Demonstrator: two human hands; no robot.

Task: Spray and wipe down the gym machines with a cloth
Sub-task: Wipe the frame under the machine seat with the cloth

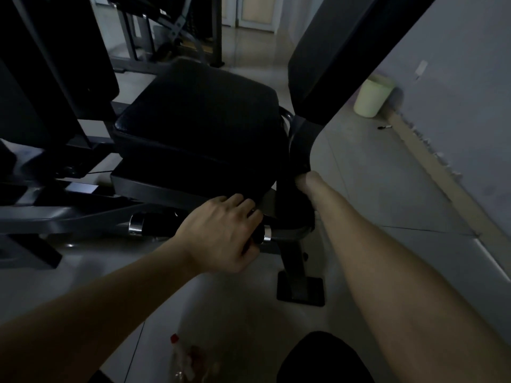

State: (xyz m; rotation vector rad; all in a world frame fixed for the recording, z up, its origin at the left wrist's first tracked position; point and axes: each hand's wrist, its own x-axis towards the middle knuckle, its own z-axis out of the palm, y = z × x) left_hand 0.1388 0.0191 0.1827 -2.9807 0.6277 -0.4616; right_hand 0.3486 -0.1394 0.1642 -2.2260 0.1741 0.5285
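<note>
1. the left hand (221,233) is at the near lower edge of the machine's black seat pad (199,120), with its fingers curled round a black knob (260,236) that has a chrome collar and sits under the pad.
2. the right hand (307,179) reaches past the pad's near right corner to the dark bracket (300,139) at the foot of the back pad (331,51). only its wrist and heel show, so i cannot tell whether its fingers are open or gripping anything.
3. the cloth cannot be picked out for sure. a dark bulk just below the right wrist may be it, but the light is too dim to say.
4. the red-capped spray bottle (179,355) is on the floor by the person's knee, behind both hands and well apart from them. the left forearm is nearer to it.
5. the seat pad lies above and ahead of both hands, with its top running away from the person. the right hand is the nearer one for wiping the bracket and back pad, and the left for the knob.
</note>
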